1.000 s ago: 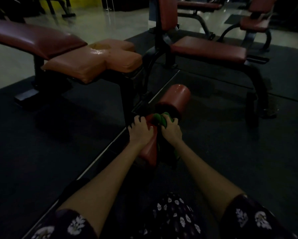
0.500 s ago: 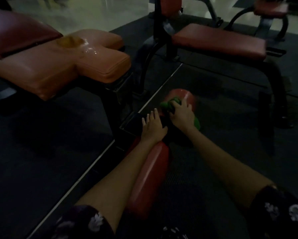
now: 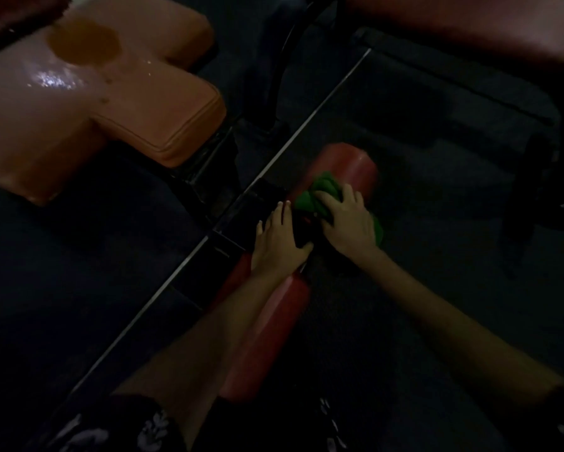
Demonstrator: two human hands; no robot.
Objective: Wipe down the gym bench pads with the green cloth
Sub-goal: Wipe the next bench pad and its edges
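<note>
Two red roller pads lie low near the floor in line: the far roller pad (image 3: 349, 168) and the near roller pad (image 3: 267, 337), joined by a dark bar. My right hand (image 3: 345, 223) grips the bunched green cloth (image 3: 313, 197) against the near end of the far roller. My left hand (image 3: 277, 243) rests with straight fingers on the dark frame between the rollers, at the far end of the near roller. Most of the cloth is hidden under my right hand.
An orange-brown bench seat pad (image 3: 88, 102) with a wet sheen and a dark stain stands at the upper left on a black frame (image 3: 208, 177). A second dark red bench pad (image 3: 463, 24) is at the upper right. A white floor line (image 3: 163, 288) crosses the dark matting.
The view has moved closer and tilted down. My right hand has carried the cloth from the gap between the rollers onto the far roller. My left hand has slid forward onto the frame.
</note>
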